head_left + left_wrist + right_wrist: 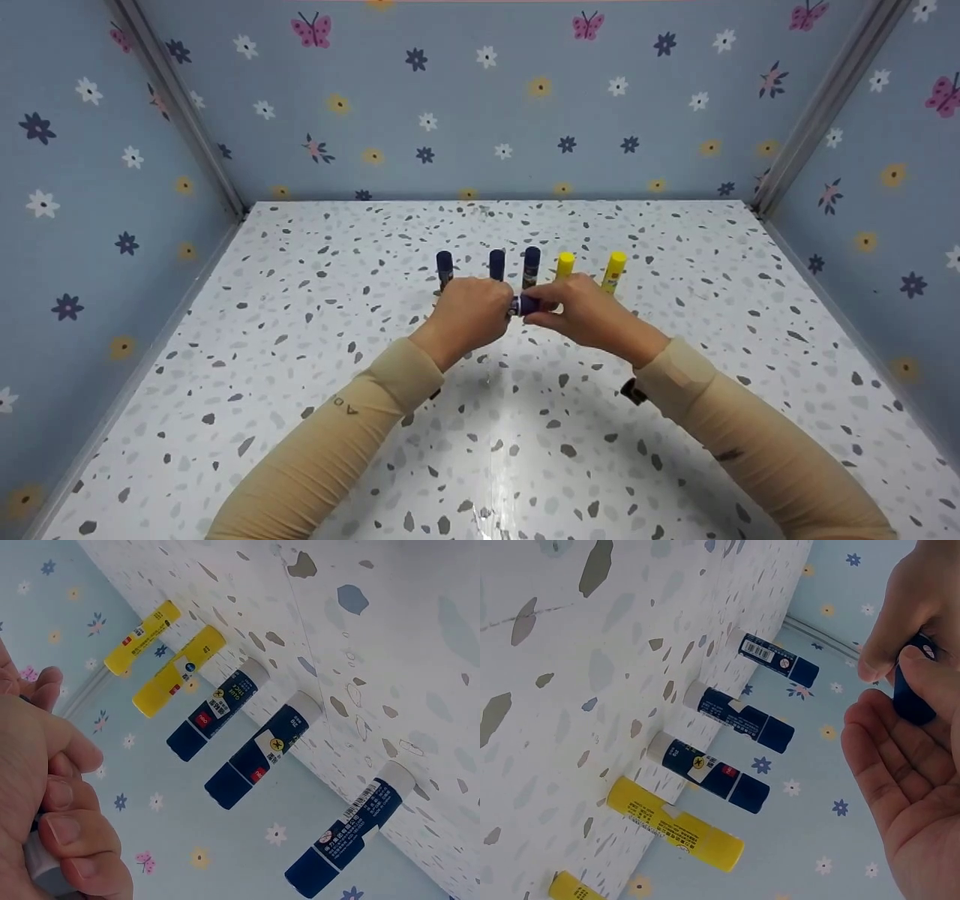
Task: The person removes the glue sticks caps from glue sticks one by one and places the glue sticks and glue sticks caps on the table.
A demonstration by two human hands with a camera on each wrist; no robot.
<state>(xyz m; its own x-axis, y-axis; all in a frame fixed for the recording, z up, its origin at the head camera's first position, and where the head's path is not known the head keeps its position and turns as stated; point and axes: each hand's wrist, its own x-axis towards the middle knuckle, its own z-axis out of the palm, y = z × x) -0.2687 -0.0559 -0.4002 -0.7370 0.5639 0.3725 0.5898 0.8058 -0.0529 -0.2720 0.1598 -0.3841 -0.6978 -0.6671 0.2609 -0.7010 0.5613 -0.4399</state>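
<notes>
Both hands meet over the table at a navy glue stick (529, 304) held roughly sideways. My left hand (474, 315) wraps its fingers around the body, whose pale base (49, 870) shows below the fingers in the left wrist view. Thumb and fingers of my right hand (589, 311) pinch the navy cap end (911, 697). Just beyond the hands, a row of glue sticks stands upright: three navy ones, at left (445, 264), middle (262, 750) and right (532, 262), then two yellow ones (180, 671) (615, 266). In the head view the hands partly cover the row.
The white speckled table (315, 247) carries the row near its middle. Blue flowered panels (480, 97) enclose it at the back and both sides, with grey metal posts (825, 112) at the rear corners.
</notes>
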